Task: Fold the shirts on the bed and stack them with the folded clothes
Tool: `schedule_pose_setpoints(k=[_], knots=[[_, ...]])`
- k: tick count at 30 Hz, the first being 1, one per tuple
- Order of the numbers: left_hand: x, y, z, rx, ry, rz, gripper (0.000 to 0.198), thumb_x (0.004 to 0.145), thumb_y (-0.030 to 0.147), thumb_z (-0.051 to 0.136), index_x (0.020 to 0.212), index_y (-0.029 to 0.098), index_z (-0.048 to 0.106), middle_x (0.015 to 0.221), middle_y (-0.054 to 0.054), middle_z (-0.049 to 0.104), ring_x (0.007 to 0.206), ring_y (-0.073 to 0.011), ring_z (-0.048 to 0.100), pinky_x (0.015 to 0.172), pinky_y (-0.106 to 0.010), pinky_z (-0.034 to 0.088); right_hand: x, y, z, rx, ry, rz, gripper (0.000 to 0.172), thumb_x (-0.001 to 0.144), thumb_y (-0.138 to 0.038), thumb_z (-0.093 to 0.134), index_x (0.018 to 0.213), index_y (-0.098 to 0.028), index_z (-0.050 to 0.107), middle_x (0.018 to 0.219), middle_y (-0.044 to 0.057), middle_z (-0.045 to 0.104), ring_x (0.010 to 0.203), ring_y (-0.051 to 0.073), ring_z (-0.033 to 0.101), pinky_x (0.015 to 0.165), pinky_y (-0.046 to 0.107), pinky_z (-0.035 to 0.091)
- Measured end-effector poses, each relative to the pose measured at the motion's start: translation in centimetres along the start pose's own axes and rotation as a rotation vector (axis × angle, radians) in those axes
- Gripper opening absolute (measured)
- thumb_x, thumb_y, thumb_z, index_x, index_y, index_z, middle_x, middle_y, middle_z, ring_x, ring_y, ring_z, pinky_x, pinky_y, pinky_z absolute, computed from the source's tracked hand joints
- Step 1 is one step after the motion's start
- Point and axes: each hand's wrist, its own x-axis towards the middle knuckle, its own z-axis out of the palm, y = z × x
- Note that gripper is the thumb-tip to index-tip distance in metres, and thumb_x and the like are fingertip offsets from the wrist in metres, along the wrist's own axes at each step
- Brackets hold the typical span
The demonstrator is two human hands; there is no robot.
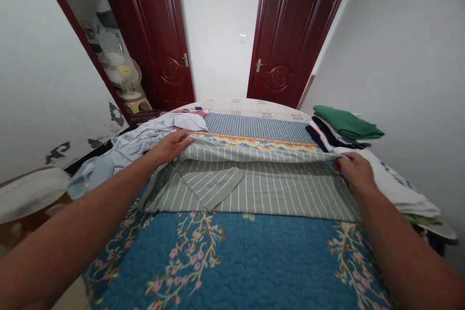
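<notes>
A grey-green shirt (286, 193) with white stripes lies across the blue flowered quilt (269, 256). Its far edge is lifted and stretched sideways between my two hands, leaving a shadowed gap under the raised layer. My left hand (176, 144) pinches the far left corner of the cloth. At the far right corner, my right hand (354, 170) grips the same edge between thumb and fingers. One sleeve lies folded over at a slant on the left part of the shirt.
Loose light clothes (134, 138) are heaped on the left. Folded clothes with a green one (345, 121) on top stand at the right, near a white folded garment (395, 186). A striped blue cloth (254, 127) lies beyond the shirt. A fan (121, 70) stands at the back left.
</notes>
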Motion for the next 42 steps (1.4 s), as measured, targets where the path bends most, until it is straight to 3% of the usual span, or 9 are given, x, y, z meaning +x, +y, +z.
schedule_pose_setpoints(k=[3,9,15,21,24,30,34,42], knots=[[-1.4,0.1,0.0,0.024,-0.05,-0.018,0.042,0.092,0.062,0.053,0.091,0.022,0.065,0.08,0.0,0.061,0.077,-0.0191,0.055,0.07,-0.029,0.042,-1.9,-0.1,-1.0,0.134,0.01,0.14,0.036,0.083,-0.029,0.061,0.112,-0.017,0.078,0.087,0.014,0.077,0.085,0.033,0.075,0.076,0.044,0.054],[-5.3,0.4,0.1,0.124,-0.149,-0.055,0.035,0.091,0.057,0.053,0.091,0.024,0.066,0.084,-0.001,0.069,0.082,-0.0218,0.062,0.076,-0.031,0.046,-5.4,-0.3,-2.0,0.199,0.011,0.193,0.039,0.084,-0.028,0.057,0.116,-0.018,0.076,0.082,0.013,0.076,0.085,0.032,0.075,0.079,0.044,0.053],[-8.8,0.9,2.1,0.262,-0.045,-0.14,0.027,0.089,0.047,0.049,0.092,0.025,0.065,0.089,-0.005,0.072,0.087,-0.0255,0.068,0.078,-0.033,0.048,-6.7,1.0,-1.6,0.14,-0.075,0.192,0.043,0.082,-0.031,0.056,0.121,-0.024,0.075,0.076,0.006,0.075,0.085,0.031,0.076,0.082,0.042,0.057],[-10.0,0.3,3.6,0.233,0.006,-0.306,0.018,0.083,0.041,0.05,0.078,0.025,0.056,0.072,-0.002,0.067,0.075,-0.0234,0.065,0.065,-0.03,0.044,-7.2,0.3,-1.8,0.23,-0.046,0.256,0.051,0.081,-0.027,0.054,0.128,-0.02,0.072,0.074,0.005,0.074,0.072,0.026,0.074,0.077,0.038,0.058],[-10.0,-0.2,3.8,0.247,0.017,-0.305,0.02,0.082,0.043,0.05,0.08,0.024,0.057,0.071,-0.002,0.067,0.074,-0.0234,0.064,0.065,-0.031,0.042,-7.1,0.1,-2.0,0.12,-0.088,0.184,0.044,0.081,-0.026,0.053,0.119,-0.021,0.075,0.074,0.005,0.074,0.076,0.027,0.073,0.079,0.037,0.056],[-9.6,0.2,4.4,0.265,-0.022,-0.277,0.022,0.08,0.039,0.05,0.091,0.025,0.061,0.08,-0.002,0.071,0.084,-0.0257,0.066,0.071,-0.032,0.044,-6.9,0.9,-3.2,-0.126,-0.224,-0.132,0.022,0.082,-0.021,0.053,0.092,-0.023,0.073,0.088,0.006,0.076,0.09,0.025,0.068,0.084,0.032,0.05],[-9.4,0.1,4.5,0.306,0.025,-0.363,0.02,0.082,0.037,0.049,0.092,0.026,0.062,0.082,-0.001,0.071,0.085,-0.0259,0.067,0.072,-0.032,0.044,-7.5,1.4,-4.1,-0.175,-0.257,-0.224,0.025,0.082,-0.014,0.052,0.095,-0.022,0.073,0.094,0.006,0.076,0.093,0.023,0.067,0.087,0.03,0.049],[-9.2,-1.5,5.0,0.331,-0.014,-0.327,0.03,0.081,0.023,0.047,0.1,0.024,0.071,0.094,-0.004,0.074,0.093,-0.0251,0.07,0.076,-0.029,0.047,-8.2,0.7,-4.6,-0.428,-0.325,-0.275,0.037,0.081,0.001,0.054,0.102,-0.015,0.08,0.11,0.016,0.075,0.102,0.025,0.067,0.093,0.031,0.046]])
